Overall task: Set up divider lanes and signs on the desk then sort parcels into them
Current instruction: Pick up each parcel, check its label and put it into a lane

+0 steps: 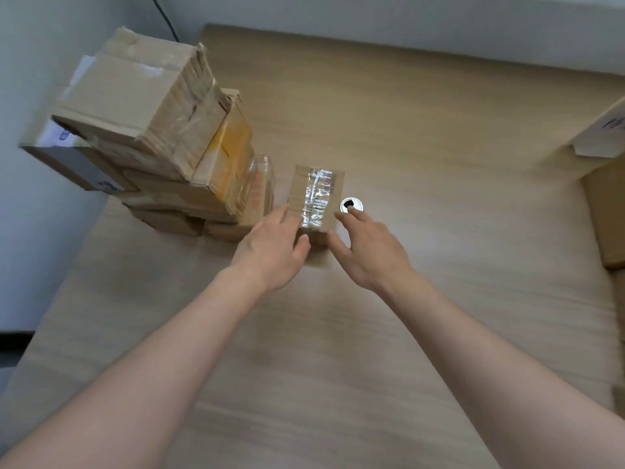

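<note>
Two hands flank small taped parcel mid-frame: left hand fingers spread, touching its near-left edge; right hand open, gripping nothing. Parcel stack upper left.

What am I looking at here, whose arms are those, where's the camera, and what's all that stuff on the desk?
There is no machine here. A person wears a wide-angle camera on the head, so you look forward and down along their bare arms.

The left hand and right hand reach to either side of a small cardboard parcel sealed with shiny clear tape, which stands on the wooden desk. The left fingers touch it; neither hand has closed round it yet.

To the left is a stack of taped cardboard parcels. More cardboard boxes sit at the right edge. The round white thing beside the right fingertips is a cable hole in the desk.
</note>
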Demonstrator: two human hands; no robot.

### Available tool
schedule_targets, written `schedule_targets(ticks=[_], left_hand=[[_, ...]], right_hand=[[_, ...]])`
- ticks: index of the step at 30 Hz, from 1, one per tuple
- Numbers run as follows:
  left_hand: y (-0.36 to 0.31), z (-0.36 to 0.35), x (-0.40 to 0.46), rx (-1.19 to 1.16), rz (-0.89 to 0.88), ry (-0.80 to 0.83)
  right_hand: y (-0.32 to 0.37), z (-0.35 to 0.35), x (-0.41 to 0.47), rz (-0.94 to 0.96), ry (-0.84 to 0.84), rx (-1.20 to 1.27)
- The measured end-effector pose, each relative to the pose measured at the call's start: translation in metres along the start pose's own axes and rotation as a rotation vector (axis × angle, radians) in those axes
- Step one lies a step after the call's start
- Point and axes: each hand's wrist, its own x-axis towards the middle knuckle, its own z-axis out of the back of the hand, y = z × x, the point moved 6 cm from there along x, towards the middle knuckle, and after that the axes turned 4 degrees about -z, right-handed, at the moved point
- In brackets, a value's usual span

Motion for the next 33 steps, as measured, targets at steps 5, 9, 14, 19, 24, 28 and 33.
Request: schedule_targets(ticks=[5, 9, 14, 19, 24, 28, 33], left_hand=[[0.009, -0.010, 0.030, -0.011, -0.013, 0.052], [0.020, -0.015, 0.046, -0.061, 0.029, 0.101], [0.031, -0.017, 0.059, -0.301, 0.100, 0.096], [0.039, -0.019, 0.061, -0.569, 0.241, 0.066], [0.031, -0.010, 0.046, -0.699, 0.278, 0.058], [0.017, 0.011, 0.032, -0.691, 0.261, 0.007], [-0.006, 0.041, 0.011, -0.840, 0.169, -0.065]], right_hand=[[-0.002, -0.019, 0.027, -0.091, -0.002, 0.153], [-0.002, -0.036, 0.043, -0.138, -0.018, 0.324], [-0.002, -0.046, 0.053, -0.202, 0.026, 0.602], [-0.004, -0.056, 0.055, -0.277, -0.003, 0.853], [0.001, -0.042, 0.044, -0.381, -0.040, 0.968], [0.003, -0.023, 0.031, -0.377, -0.078, 0.979], [0.012, 0.010, 0.009, -0.352, -0.160, 1.069]])
